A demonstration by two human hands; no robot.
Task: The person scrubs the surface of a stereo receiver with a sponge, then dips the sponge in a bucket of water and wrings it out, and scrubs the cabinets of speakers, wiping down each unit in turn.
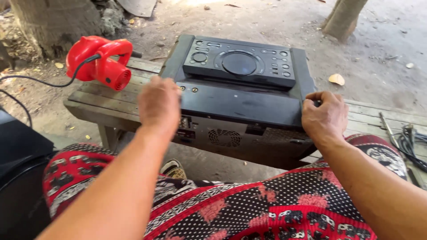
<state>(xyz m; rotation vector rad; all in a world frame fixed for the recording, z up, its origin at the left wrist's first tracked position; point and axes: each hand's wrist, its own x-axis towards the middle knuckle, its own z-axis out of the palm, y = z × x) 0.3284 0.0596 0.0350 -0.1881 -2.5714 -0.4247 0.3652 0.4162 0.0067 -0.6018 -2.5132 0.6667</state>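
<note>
A big black stereo unit [240, 93] lies on a low wooden bench [111, 104], its control panel with a round dial facing up and its rear panel with a fan grille toward me. My left hand [159, 106] rests against its near left corner, fingers curled on the edge. My right hand [324, 118] grips its near right corner with closed fingers. Both forearms reach out over my knees, which are covered in red and black patterned cloth.
A red electric blower [100, 62] with a black cord lies on the bench's left end. Black cables and a screwdriver [402, 142] lie on the bench at right. A black box [20, 178] stands at left. Tree trunks and bare dirt lie beyond.
</note>
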